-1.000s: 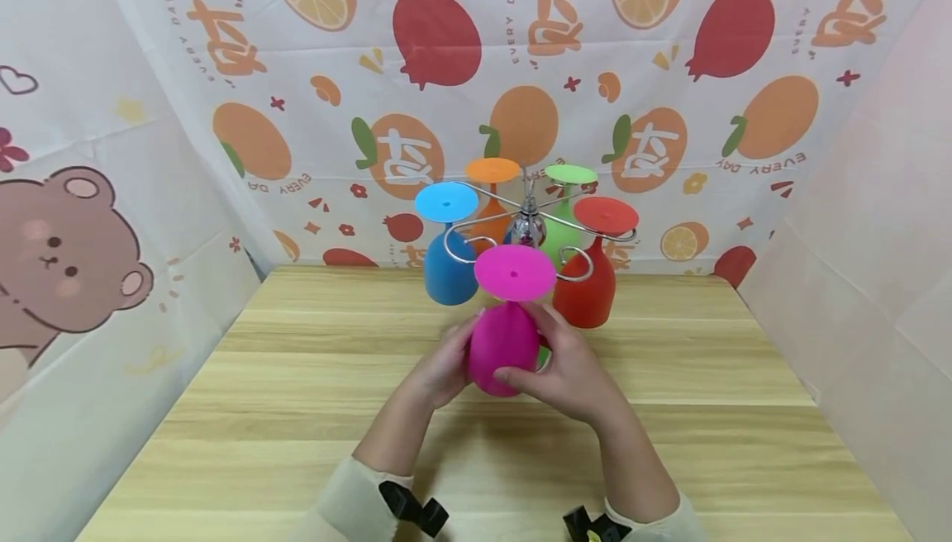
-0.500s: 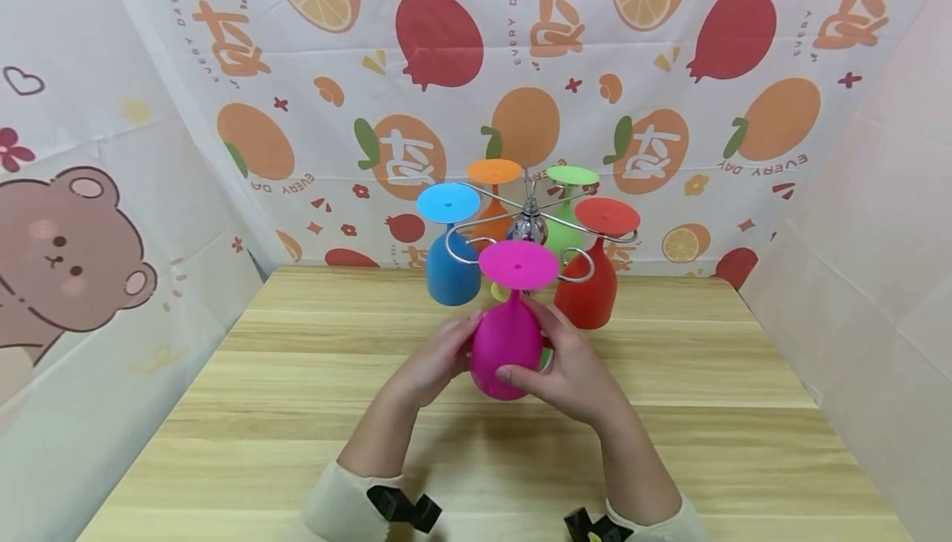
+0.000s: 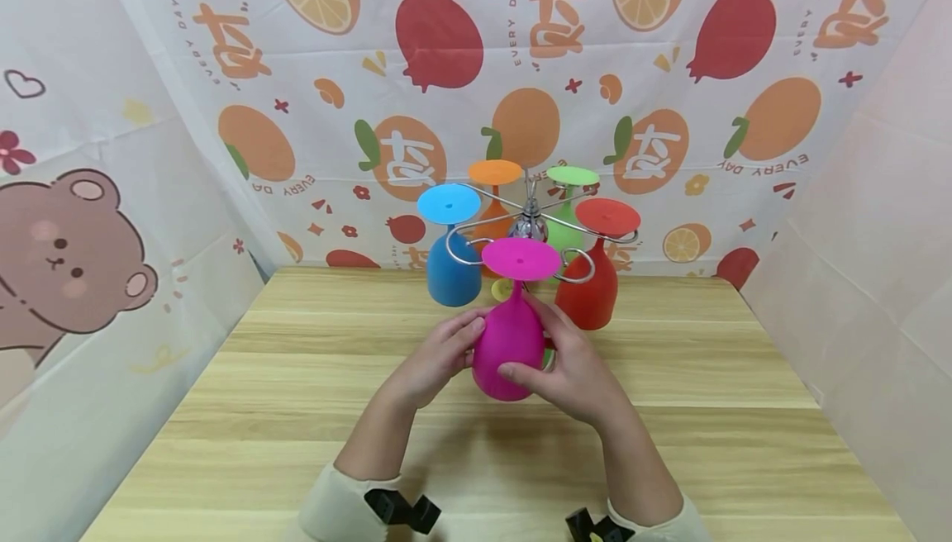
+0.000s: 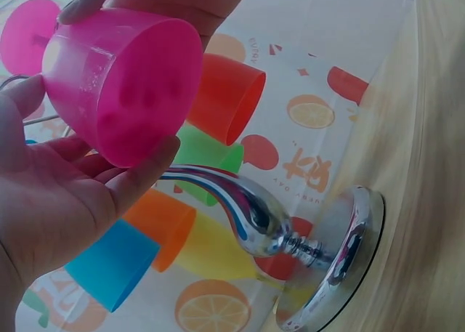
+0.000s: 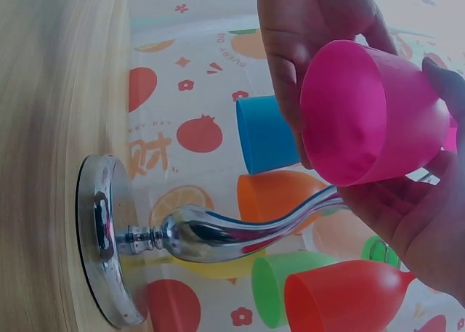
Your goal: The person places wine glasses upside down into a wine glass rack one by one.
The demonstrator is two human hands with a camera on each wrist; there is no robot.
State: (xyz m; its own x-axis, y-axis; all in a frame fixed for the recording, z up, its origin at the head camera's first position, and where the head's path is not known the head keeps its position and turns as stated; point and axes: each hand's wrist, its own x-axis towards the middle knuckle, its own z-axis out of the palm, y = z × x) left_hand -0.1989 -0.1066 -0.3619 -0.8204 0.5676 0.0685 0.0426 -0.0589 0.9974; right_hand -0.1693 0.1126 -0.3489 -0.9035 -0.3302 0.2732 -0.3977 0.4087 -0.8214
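A pink plastic goblet (image 3: 509, 344) is upside down at the front of a chrome goblet rack (image 4: 251, 212), its round foot up beside the rack's wire loops. My left hand (image 3: 431, 364) holds the bowl from the left, thumb on its side and fingers along the bowl near the rim. From the right, my right hand (image 3: 568, 373) grips the same bowl, thumb across its front and index finger up by the stem. The open mouth of the pink goblet faces down toward the table, as both wrist views show. Part of the rack's stem is hidden behind the goblet and hands.
Around the rack hang a blue goblet (image 3: 452, 273), an orange goblet (image 5: 276, 197), a light green goblet (image 3: 565, 228), and a red goblet (image 3: 587, 290), all upside down. A yellow goblet (image 4: 214, 248) shows behind. The rack's round base (image 5: 102, 241) stands on the wooden table (image 3: 297, 443).
The pink goblet's foot has risen slightly and shifted a little right, toward the wire loops. My left hand has moved slightly, its thumb now on the bowl's side. The other goblets stay put.
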